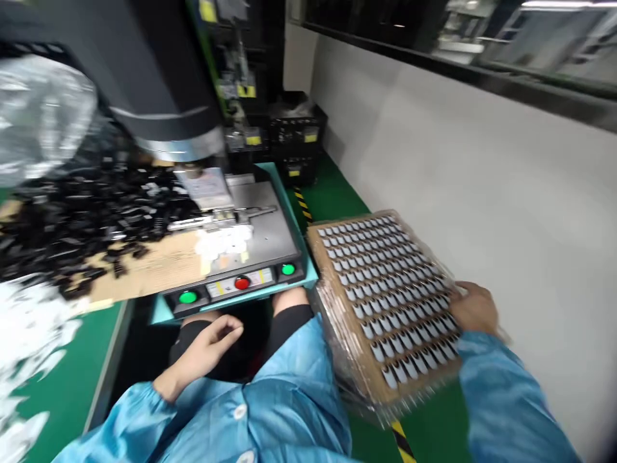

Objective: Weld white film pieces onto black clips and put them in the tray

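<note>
Near my lap, in front of the machine's control panel (214,289), is my left hand (207,347), its fingers curled with the thumb near them; whether anything is between them is too small to tell. My right hand (475,308) is at the right edge of a brown tray (373,373) wrapped in clear plastic, with its fingers around the edge. Rows of small pale parts with dark tips (400,318) cover the tray. The machine's metal plate (274,225) carries a small fixture (222,218) and white pieces (224,241).
Black parts (96,212) are heaped on brown cardboard (154,263) at the left, with white pieces (29,328) nearer me. The dark machine head (159,77) hangs over the plate. Black bins (296,138) stand behind, and a white wall (414,148) runs along the right.
</note>
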Demonstrator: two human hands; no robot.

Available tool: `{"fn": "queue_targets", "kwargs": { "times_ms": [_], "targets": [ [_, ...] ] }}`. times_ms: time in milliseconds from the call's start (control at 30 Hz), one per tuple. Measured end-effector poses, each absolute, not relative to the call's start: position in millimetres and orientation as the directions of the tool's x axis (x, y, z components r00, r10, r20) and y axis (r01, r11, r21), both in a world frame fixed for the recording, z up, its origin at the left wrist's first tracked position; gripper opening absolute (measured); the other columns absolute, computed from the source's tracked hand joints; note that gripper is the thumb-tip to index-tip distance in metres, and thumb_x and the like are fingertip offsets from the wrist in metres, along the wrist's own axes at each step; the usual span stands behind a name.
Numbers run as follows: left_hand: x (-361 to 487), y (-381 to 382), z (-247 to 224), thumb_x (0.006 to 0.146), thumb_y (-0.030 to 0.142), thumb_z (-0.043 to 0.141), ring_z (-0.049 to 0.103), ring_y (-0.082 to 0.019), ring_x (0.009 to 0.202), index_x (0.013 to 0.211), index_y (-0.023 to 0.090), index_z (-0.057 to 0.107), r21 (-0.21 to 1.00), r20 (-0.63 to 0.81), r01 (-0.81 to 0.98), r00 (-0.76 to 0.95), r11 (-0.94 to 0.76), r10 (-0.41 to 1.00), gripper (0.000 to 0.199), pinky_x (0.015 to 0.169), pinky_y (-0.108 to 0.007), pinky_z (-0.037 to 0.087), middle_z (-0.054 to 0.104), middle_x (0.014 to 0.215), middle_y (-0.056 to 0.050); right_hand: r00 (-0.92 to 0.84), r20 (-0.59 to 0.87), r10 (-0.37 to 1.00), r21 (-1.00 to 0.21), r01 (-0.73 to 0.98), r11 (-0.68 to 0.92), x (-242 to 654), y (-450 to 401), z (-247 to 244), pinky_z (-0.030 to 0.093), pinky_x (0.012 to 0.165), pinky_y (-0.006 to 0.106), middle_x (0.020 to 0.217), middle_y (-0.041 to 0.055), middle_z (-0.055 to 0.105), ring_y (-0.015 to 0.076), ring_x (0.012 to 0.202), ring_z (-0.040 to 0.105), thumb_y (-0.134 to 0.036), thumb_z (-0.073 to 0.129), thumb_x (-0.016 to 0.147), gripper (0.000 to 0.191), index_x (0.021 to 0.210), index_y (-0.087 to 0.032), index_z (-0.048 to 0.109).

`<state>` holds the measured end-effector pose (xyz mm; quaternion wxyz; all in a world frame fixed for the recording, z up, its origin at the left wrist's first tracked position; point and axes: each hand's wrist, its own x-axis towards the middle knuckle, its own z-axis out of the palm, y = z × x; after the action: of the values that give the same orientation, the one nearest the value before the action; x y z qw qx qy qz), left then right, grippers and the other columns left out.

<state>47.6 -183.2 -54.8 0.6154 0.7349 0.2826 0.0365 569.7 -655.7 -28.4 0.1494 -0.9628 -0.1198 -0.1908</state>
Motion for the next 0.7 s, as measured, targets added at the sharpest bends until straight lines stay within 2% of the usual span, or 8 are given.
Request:
{"fn": "queue_targets", "kwargs": {
  "times_ms": [33, 100, 200, 300, 367, 500, 600, 700],
  "targets": [
    [53.4, -175.8, -43.5, 0.098, 0.062, 0.065, 0.069, -0.022, 0.086, 0.102, 0.022, 0.071, 0.931, -0.217, 0.328, 0.853, -0.163, 0.475, 0.041, 0.083, -0.036, 0.058, 0.072, 0.094, -0.006, 0.884, 0.406, 0.231, -0.259, 0.353, -0.899, 579.7, -636.8, -28.5, 0.046, 0.082, 0.045, 0.104, 0.0211, 0.073, 0.0307, 0.094, 0.065, -0.019, 0.064, 0.086, 0.024, 0.105, -0.024, 0.078],
    [63.0, -156.6, -22.0, 0.102, 0.053, 0.061, 0.068, -0.021, 0.091, 0.105, 0.023, 0.070, 0.892, -0.052, 0.262, 0.869, -0.369, 0.492, 0.031, 0.086, -0.036, 0.056, 0.071, 0.099, -0.006, 0.849, 0.394, 0.353, -0.310, 0.484, -0.818, 586.0, -584.9, -21.8, 0.048, 0.083, 0.045, 0.103, 0.0178, 0.073, 0.0295, 0.088, 0.065, -0.024, 0.066, 0.087, 0.025, 0.109, -0.027, 0.076],
    [74.0, -123.0, 1.1, 0.104, 0.044, 0.059, 0.067, -0.024, 0.101, 0.104, 0.024, 0.068, 0.729, 0.154, 0.238, 0.856, -0.642, 0.493, 0.022, 0.092, -0.038, 0.054, 0.069, 0.106, -0.007, 0.750, 0.371, 0.548, -0.415, 0.662, -0.625, 548.9, -483.9, 4.1, 0.050, 0.079, 0.042, 0.101, 0.0125, 0.072, 0.0244, 0.075, 0.063, -0.034, 0.064, 0.091, 0.026, 0.113, -0.025, 0.075],
    [84.2, -89.5, 7.1, 0.103, 0.040, 0.059, 0.066, -0.025, 0.101, 0.106, 0.024, 0.067, 0.593, 0.264, 0.311, 0.796, -0.743, 0.544, 0.018, 0.091, -0.040, 0.054, 0.066, 0.105, -0.007, 0.560, 0.360, 0.746, -0.496, 0.792, -0.355, 476.1, -377.4, 25.4, 0.054, 0.083, 0.038, 0.115, 0.0102, 0.070, 0.0213, 0.081, 0.066, -0.031, 0.058, 0.096, 0.023, 0.112, -0.023, 0.072],
    [89.6, -69.7, 4.5, 0.101, 0.039, 0.061, 0.066, -0.025, 0.097, 0.107, 0.023, 0.066, 0.555, 0.286, 0.366, 0.759, -0.747, 0.585, 0.018, 0.087, -0.039, 0.055, 0.065, 0.106, -0.008, 0.428, 0.373, 0.823, -0.506, 0.837, -0.206, 425.6, -315.0, 27.8, 0.054, 0.086, 0.037, 0.108, 0.0085, 0.070, 0.0229, 0.090, 0.067, -0.025, 0.058, 0.095, 0.017, 0.106, -0.023, 0.071],
    [92.9, -33.6, 0.4, 0.099, 0.030, 0.060, 0.067, -0.024, 0.098, 0.107, 0.020, 0.065, 0.542, 0.301, 0.410, 0.721, -0.734, 0.624, 0.013, 0.088, -0.038, 0.056, 0.066, 0.109, -0.010, 0.348, 0.361, 0.865, -0.562, 0.822, -0.096, 349.0, -224.8, 11.0, 0.054, 0.089, 0.037, 0.105, 0.0061, 0.067, 0.0237, 0.096, 0.066, -0.021, 0.061, 0.093, 0.013, 0.104, -0.025, 0.066],
    [93.6, -3.4, 3.2, 0.099, 0.022, 0.055, 0.067, -0.026, 0.103, 0.104, 0.018, 0.065, 0.509, 0.309, 0.448, 0.702, -0.735, 0.642, 0.012, 0.092, -0.040, 0.056, 0.067, 0.110, -0.012, 0.425, 0.362, 0.830, -0.595, 0.790, -0.145, 321.5, -182.7, -6.1, 0.054, 0.089, 0.040, 0.106, 0.0069, 0.064, 0.0251, 0.095, 0.064, -0.023, 0.064, 0.092, 0.012, 0.104, -0.025, 0.063],
    [100.3, 28.0, 5.3, 0.098, 0.018, 0.053, 0.067, -0.027, 0.105, 0.110, 0.016, 0.068, 0.446, 0.334, 0.448, 0.720, -0.775, 0.608, 0.019, 0.095, -0.040, 0.055, 0.069, 0.116, -0.015, 0.539, 0.387, 0.748, -0.623, 0.751, -0.219, 315.0, -156.9, -17.5, 0.054, 0.093, 0.041, 0.109, 0.0086, 0.062, 0.0264, 0.100, 0.063, -0.021, 0.063, 0.091, 0.018, 0.109, -0.024, 0.061]
  ]
}}
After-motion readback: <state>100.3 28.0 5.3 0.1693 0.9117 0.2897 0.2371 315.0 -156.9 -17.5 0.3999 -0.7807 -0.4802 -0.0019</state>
